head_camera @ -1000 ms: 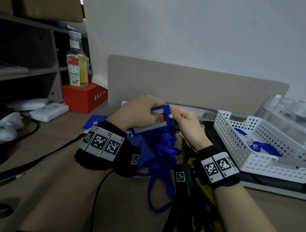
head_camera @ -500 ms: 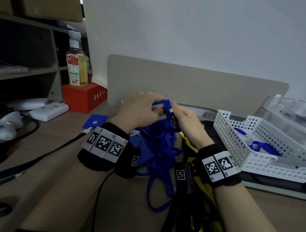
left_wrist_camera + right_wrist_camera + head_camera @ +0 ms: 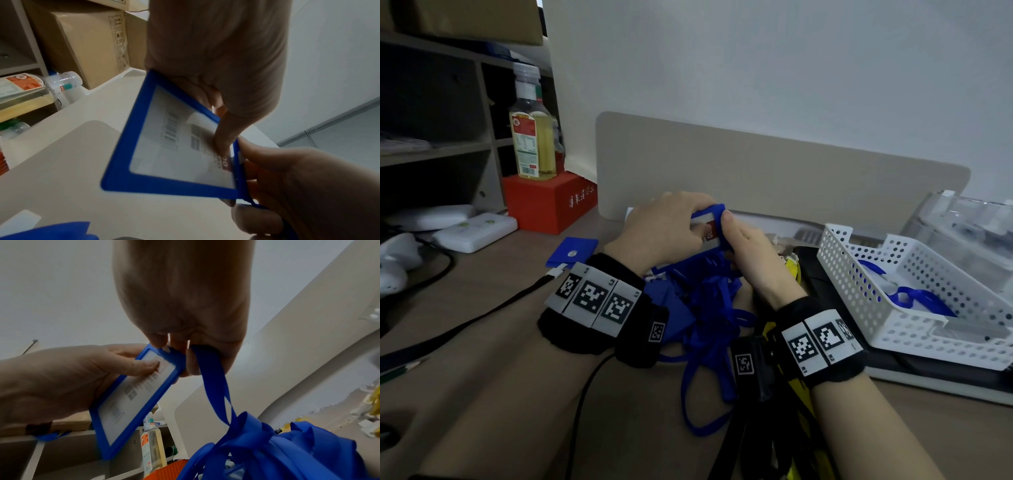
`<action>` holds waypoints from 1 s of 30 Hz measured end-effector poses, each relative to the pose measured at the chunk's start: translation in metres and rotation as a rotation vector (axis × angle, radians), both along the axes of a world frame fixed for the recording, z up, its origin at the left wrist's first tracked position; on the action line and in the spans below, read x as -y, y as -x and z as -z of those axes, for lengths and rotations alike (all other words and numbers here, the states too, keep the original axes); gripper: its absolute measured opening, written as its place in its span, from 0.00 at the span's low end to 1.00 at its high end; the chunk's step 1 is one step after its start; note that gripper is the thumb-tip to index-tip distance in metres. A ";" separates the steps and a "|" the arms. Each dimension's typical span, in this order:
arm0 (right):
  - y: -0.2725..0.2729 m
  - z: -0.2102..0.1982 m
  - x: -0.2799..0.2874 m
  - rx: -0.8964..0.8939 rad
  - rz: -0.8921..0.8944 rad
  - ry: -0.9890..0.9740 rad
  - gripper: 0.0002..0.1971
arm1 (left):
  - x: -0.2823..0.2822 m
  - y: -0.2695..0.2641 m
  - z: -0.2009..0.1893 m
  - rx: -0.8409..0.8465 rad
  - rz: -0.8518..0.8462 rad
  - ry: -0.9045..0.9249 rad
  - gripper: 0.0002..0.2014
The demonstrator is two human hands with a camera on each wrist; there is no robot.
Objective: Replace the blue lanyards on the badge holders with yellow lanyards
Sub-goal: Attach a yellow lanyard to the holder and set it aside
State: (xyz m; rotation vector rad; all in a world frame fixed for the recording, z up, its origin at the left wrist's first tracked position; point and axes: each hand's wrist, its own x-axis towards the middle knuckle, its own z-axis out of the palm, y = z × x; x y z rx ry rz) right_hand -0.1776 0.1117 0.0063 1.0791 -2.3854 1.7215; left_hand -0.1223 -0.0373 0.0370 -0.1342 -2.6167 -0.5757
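In the head view, the left hand point(image 3: 664, 229) and the right hand point(image 3: 751, 253) meet above a heap of blue lanyards point(image 3: 709, 308) on the desk point(image 3: 493, 342), holding a blue badge holder point(image 3: 709, 222) between them. The left hand's fingers curl over the holder's top edge, and the right thumb presses against its near end. Yellow lanyards point(image 3: 792, 274) lie beside the right wrist, partly hidden under it, and a white basket point(image 3: 887, 308) to the right holds another blue strap. A bottle point(image 3: 532, 137) stands on a red box point(image 3: 548, 202) at the back left. In the left wrist view, the left hand point(image 3: 216, 48) clamps the badge holder point(image 3: 164, 183) along its upper edge, with one finger laid across the clear window over the printed card, while the right hand point(image 3: 298, 186) pinches the holder's narrow end between thumb and fingers. In the right wrist view, the right hand point(image 3: 185, 296) has its fingertips closed tight on the top of the badge holder point(image 3: 131, 402), where the blue lanyard point(image 3: 213, 382) attaches; the strap runs down out of that grip into the blue heap below. The left hand point(image 3: 61, 378) grips the holder from the side, thumb flat on the card face. The clip itself is hidden inside the right fingers.
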 end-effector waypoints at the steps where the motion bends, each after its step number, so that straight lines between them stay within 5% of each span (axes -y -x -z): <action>1: 0.001 0.001 0.001 -0.023 0.016 -0.019 0.23 | 0.001 0.000 0.000 0.000 0.001 0.004 0.07; 6: 0.004 0.004 0.004 -0.077 0.049 0.014 0.22 | 0.004 -0.002 -0.004 0.037 0.101 -0.111 0.08; 11: 0.002 0.002 0.000 0.141 -0.062 0.173 0.16 | 0.010 -0.005 -0.001 0.119 0.257 -0.356 0.05; 21: 0.004 0.003 -0.004 0.158 -0.070 0.180 0.21 | 0.008 0.000 0.004 0.066 0.196 -0.262 0.05; 30: 0.000 -0.002 -0.007 0.219 -0.132 0.268 0.11 | 0.001 -0.003 -0.001 0.137 0.127 -0.379 0.02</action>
